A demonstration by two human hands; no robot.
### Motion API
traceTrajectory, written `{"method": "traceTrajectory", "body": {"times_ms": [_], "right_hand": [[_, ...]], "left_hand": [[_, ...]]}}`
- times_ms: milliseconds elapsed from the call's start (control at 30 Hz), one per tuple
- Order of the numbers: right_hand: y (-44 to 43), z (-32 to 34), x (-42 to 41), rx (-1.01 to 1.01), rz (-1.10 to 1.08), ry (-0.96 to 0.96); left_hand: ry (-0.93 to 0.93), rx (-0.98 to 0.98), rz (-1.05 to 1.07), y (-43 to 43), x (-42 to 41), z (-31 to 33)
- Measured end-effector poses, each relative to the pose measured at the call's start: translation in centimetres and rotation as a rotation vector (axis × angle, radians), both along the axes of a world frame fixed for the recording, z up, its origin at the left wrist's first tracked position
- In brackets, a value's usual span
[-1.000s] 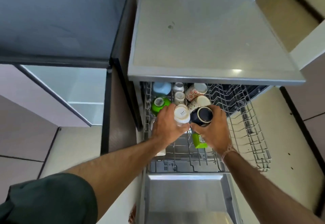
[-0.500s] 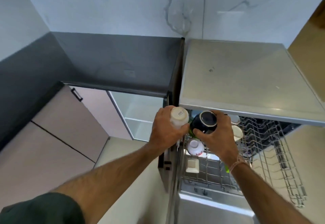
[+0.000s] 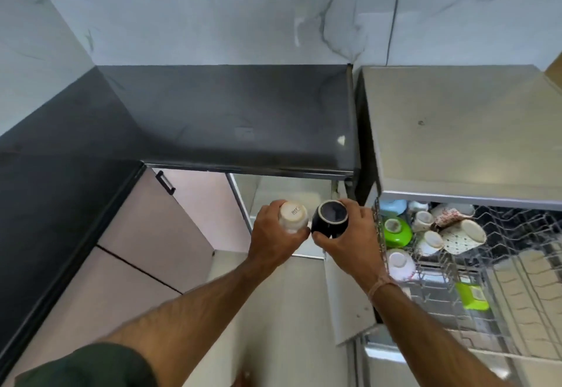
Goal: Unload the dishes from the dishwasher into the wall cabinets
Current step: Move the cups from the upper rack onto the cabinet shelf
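**Two cups clear of the rack, one in each hand**

The left hand [image 3: 273, 236] curls round a white cup [image 3: 292, 215] held upside down. Its pale base faces the camera and carries a small printed mark too small to read. The right hand [image 3: 349, 234] grips a round black cup [image 3: 331, 218], also base-up, with a light ring round its dark foot. The two cups sit side by side, nearly touching, in the air left of the dishwasher [image 3: 456, 131].

To the right, the wire rack [image 3: 517, 280] is pulled out. It holds a blue cup [image 3: 392, 206], a green bowl [image 3: 395, 231], several small white cups, a patterned mug [image 3: 462, 236] lying on its side and a green box [image 3: 471, 295]. Just beyond the held cups runs the front edge of the dark counter [image 3: 231, 113], with an open base cabinet [image 3: 292, 187] under it and a pink door [image 3: 170, 234] to the left. A marble wall [image 3: 213, 12] rises behind. A thin band [image 3: 380, 288] circles the right wrist, and a dark green sleeve [image 3: 85, 365] shows at the bottom left.

A second ago both cups were low among the others in the rack. Half a second ago they hung at the rack's left edge. Now they are past it, in front of the open cabinet, and the view has tipped up to take in more wall.
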State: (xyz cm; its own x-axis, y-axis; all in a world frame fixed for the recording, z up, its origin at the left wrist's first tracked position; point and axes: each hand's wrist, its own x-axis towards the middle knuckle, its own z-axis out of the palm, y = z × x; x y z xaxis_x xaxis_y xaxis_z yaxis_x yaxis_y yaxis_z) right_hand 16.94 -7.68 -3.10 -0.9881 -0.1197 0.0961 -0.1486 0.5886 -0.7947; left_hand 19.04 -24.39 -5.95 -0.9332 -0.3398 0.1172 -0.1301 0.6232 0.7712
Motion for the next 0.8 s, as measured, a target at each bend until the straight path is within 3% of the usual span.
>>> {"method": "traceTrajectory", "body": {"times_ms": [333,600,800], "right_hand": [[-10.8,-10.7,-6.4,0.011,-0.209,-0.175],[-13.1,-23.7,-14.4,0.030,-0.265,-0.157],[-13.1,-32.9,-22.0,0.022,-0.271,-0.067]], "left_hand": [[-0.190,0.031,-0.158,-9.5,-7.3,-11.6],[-0.197,-0.046,-0.217,-12.0,-16.4,-21.8],[-0.178,0.029,-0.171,-12.3,-24.2,-29.5]]}}
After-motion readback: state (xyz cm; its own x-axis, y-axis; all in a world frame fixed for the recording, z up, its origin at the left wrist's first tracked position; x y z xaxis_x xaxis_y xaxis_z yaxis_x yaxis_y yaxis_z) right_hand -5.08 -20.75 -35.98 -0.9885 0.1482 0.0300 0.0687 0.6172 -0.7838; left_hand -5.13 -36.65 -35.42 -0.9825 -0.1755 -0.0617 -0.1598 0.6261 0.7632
